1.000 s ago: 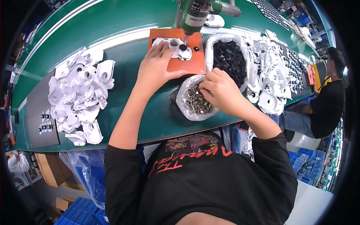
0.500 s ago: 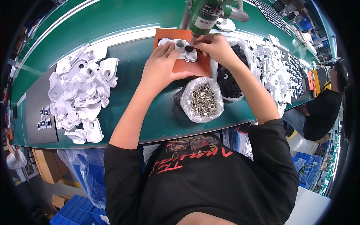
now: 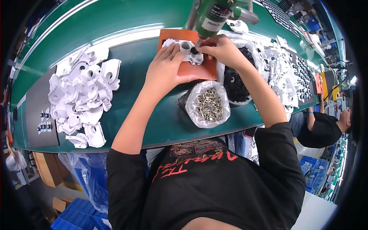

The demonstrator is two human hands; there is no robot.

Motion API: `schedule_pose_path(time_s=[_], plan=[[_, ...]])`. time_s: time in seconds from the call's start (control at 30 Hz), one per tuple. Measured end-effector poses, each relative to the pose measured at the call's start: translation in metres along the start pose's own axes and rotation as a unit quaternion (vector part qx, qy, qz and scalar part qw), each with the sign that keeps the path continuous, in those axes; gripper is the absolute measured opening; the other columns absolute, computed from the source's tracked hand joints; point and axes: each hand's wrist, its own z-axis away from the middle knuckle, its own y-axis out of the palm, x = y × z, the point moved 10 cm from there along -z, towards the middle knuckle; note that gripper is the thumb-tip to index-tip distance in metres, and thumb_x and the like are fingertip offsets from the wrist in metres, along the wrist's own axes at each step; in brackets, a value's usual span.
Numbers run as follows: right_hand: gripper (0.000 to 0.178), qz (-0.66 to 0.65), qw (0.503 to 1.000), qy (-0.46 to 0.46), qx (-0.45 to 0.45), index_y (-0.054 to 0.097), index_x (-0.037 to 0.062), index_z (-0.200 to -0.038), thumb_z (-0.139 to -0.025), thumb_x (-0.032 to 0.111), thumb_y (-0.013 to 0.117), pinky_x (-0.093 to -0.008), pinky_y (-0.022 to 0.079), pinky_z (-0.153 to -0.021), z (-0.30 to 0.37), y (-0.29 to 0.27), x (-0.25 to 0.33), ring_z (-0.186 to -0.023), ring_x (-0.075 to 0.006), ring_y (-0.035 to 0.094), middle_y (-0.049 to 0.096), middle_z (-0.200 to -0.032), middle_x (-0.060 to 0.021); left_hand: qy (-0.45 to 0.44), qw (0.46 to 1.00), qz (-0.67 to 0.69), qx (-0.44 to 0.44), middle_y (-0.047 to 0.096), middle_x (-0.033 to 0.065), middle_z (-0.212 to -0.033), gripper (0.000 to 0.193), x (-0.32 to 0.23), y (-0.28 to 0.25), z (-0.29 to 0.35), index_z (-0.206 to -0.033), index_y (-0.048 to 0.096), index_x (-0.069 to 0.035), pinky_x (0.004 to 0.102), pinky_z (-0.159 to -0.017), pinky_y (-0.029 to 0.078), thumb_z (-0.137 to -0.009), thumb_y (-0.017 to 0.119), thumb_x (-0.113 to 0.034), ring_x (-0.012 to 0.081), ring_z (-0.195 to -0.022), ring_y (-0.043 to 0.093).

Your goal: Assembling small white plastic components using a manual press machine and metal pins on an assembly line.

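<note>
A white plastic housing [image 3: 186,46] with a round tube lies on an orange plate [image 3: 203,71] on the bench. My left hand [image 3: 165,67] rests flat on the housing's left side, fingers stretched out and thumb spread. My right hand [image 3: 219,48] is closed in a pinch at the housing's right end, beside a dark round opening [image 3: 195,50]. Whatever sits between those fingertips is too small to make out. Just above them hangs the spindle of a green bench machine [image 3: 211,19]. A clear bag of metal screws [image 3: 209,105] stands below the plate.
A bag of black parts [image 3: 234,84] stands under my right forearm. White housings are heaped at left [image 3: 82,92] and more white parts at right [image 3: 278,73]. Small black-and-white pieces [image 3: 45,122] lie on a dark mat. A co-worker [image 3: 324,128] sits at far right.
My right hand keeps its pinch by the dark opening with barely any shift. My left hand stays on the housing. The co-worker at far right has leaned and reached an arm toward the bench.
</note>
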Motion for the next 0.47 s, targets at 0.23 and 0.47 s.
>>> schedule_pose_path(time_s=[0.23, 0.47], plan=[[0.027, -0.091, 0.994, 0.033, 0.049, 0.062, -0.0028, -0.104, -0.079, 0.006, 0.066, -0.0231, 0.045, -0.055, -0.015, 0.002, -0.016, -0.065, -0.0095, 0.057, 0.065, -0.085, -0.0053, -0.002, 1.0, -0.002, -0.002, 0.057, 0.021, -0.122, 0.068, 0.0, 0.0, -0.001, -0.104, 0.059, 0.0, 0.0413, -0.102, 0.039, -0.061, 0.078, -0.048, 0.0336, -0.119, 0.05], [0.015, -0.086, 0.993, 0.005, 0.081, 0.068, 0.0008, -0.089, -0.078, 0.011, 0.066, -0.0224, 0.05, -0.061, -0.019, 0.002, -0.016, -0.075, -0.01, 0.062, 0.067, -0.084, -0.0055, -0.012, 1.0, -0.002, 0.018, 0.055, 0.0206, -0.125, 0.072, 0.002, 0.002, 0.0, -0.11, 0.057, 0.001, 0.0409, -0.105, 0.037, -0.062, 0.079, -0.048, 0.0341, -0.121, 0.049]])
